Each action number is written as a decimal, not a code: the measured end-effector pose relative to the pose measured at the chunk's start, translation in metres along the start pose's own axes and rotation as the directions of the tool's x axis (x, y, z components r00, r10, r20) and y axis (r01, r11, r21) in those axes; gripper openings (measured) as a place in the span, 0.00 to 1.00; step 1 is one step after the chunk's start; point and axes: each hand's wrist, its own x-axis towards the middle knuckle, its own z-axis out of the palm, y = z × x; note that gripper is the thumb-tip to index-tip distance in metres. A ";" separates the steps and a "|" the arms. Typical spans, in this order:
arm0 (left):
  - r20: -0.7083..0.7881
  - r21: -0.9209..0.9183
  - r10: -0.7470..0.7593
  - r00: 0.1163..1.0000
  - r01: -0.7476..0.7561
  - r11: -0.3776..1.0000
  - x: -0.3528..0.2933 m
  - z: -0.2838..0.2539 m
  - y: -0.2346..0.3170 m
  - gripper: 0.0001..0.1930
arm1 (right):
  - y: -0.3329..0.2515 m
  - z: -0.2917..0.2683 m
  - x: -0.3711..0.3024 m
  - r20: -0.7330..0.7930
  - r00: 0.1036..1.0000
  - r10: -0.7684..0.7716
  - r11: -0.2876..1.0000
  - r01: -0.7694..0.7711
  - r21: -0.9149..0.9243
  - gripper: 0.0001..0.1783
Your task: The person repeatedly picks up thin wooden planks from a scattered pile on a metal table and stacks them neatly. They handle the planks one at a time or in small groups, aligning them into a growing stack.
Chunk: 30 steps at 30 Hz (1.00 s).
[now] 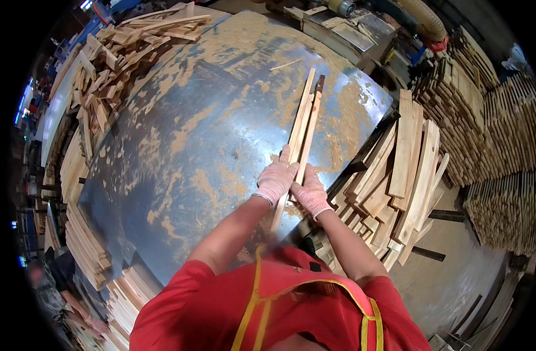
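Observation:
Narrow wooden strips lie side by side on a metal tabletop, pointing away from me. My left hand, in a pale knitted glove, is closed over the left wooden strip, one finger stretched along it. The near end of that strip comes out below the hand, toward my body. In a matching glove, my right hand grips the near end of the right wooden strip from its right side. This strip has a dark far tip. The fingertips of both hands nearly meet, and some are hidden.
Sawdust and a thin splinter lie on the tabletop. Offcuts heap at the far left. Loose boards sit close on my right, before tall board stacks. A machine stands behind. Another person's hand is by boards at lower left.

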 end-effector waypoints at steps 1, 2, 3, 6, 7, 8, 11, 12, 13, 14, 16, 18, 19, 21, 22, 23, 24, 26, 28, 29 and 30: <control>-0.006 -0.026 -0.005 1.000 0.005 1.000 0.003 -0.001 0.002 0.45 | 0.010 0.001 0.008 0.089 0.994 -0.066 0.992 0.055 0.116 0.44; -0.010 -0.053 -0.009 1.000 0.009 0.999 0.006 -0.001 0.004 0.45 | 0.020 -0.003 0.013 0.166 0.976 -0.140 0.967 0.099 0.234 0.44; -0.012 -0.078 -0.011 1.000 0.010 0.997 0.007 -0.001 0.007 0.44 | 0.029 -0.008 0.018 0.229 0.948 -0.221 0.927 0.131 0.353 0.44; -0.130 0.049 0.054 0.990 -0.048 0.998 0.005 0.005 0.020 0.52 | 0.013 -0.064 0.008 0.544 0.827 -0.145 0.923 -0.085 0.375 0.38; -0.166 0.091 0.097 0.981 -0.083 0.992 0.005 0.008 0.027 0.55 | 0.022 -0.075 0.016 0.583 0.802 -0.127 0.943 -0.085 0.321 0.35; -0.186 0.142 0.084 0.979 -0.058 0.988 0.008 0.009 0.028 0.58 | -0.009 -0.112 0.006 0.586 0.806 0.082 0.993 -0.114 0.019 0.33; -0.121 0.143 0.014 0.993 0.003 0.990 0.012 -0.007 0.031 0.55 | 0.027 -0.166 0.011 -0.183 0.934 -0.308 0.928 0.253 -0.272 0.26; -0.119 0.186 -0.010 0.993 0.033 0.982 0.013 -0.015 0.030 0.54 | 0.052 -0.185 0.031 -0.371 0.867 -0.333 0.879 0.142 -0.456 0.24; -0.110 0.237 -0.022 0.994 0.048 0.970 0.013 -0.022 0.032 0.53 | 0.064 -0.210 0.027 -0.485 0.810 -0.329 0.806 -0.027 -0.591 0.28; -0.099 0.288 -0.036 0.994 0.064 0.955 0.012 -0.025 0.034 0.53 | 0.081 -0.222 0.025 -0.582 0.774 -0.249 0.749 -0.228 -0.622 0.32; -0.122 0.330 0.000 0.992 0.040 0.943 0.010 -0.022 0.028 0.52 | 0.104 -0.239 0.020 -0.563 0.820 -0.106 0.741 -0.312 -0.595 0.36; -0.136 0.352 0.010 0.991 0.038 0.935 0.015 -0.021 0.027 0.51 | 0.110 -0.246 0.020 -0.553 0.833 -0.002 0.798 -0.332 -0.503 0.40; -0.134 0.358 -0.007 0.991 0.055 0.932 0.013 -0.021 0.028 0.50 | 0.105 -0.250 0.019 -0.563 0.825 0.041 0.855 -0.320 -0.408 0.42; -0.123 0.372 -0.018 0.992 0.063 0.926 0.012 -0.024 0.033 0.49 | 0.134 -0.253 0.025 -0.592 0.789 0.162 0.987 -0.130 0.097 0.46; -0.118 0.378 -0.034 0.992 0.077 0.922 0.009 -0.025 0.030 0.49 | 0.134 -0.244 0.019 -0.556 0.817 0.152 0.913 0.099 0.395 0.47; -0.111 0.382 -0.042 0.993 0.081 0.921 0.009 -0.025 0.029 0.49 | 0.127 -0.240 0.009 -0.527 0.839 0.134 0.706 0.293 0.645 0.48; -0.125 0.369 -0.022 0.992 0.067 0.927 0.010 -0.024 0.025 0.49 | 0.114 -0.230 0.007 -0.505 0.853 0.132 0.854 0.161 0.495 0.49; -0.144 0.354 0.027 0.989 0.026 0.935 0.011 -0.020 0.017 0.50 | 0.109 -0.208 0.015 -0.585 0.807 -0.081 0.990 -0.006 -0.144 0.52; -0.123 0.345 0.014 0.992 0.030 0.938 0.010 -0.020 0.020 0.50 | 0.109 -0.209 0.046 -0.590 0.803 0.083 0.989 -0.139 -0.049 0.55; -0.118 0.345 0.010 0.993 0.031 0.938 0.012 -0.022 0.022 0.51 | 0.094 -0.213 0.061 -0.590 0.791 0.163 0.980 -0.199 0.003 0.56; -0.122 0.357 0.006 0.992 0.039 0.933 0.013 -0.023 0.023 0.51 | 0.082 -0.215 0.070 -0.602 0.759 0.249 0.964 -0.257 0.074 0.59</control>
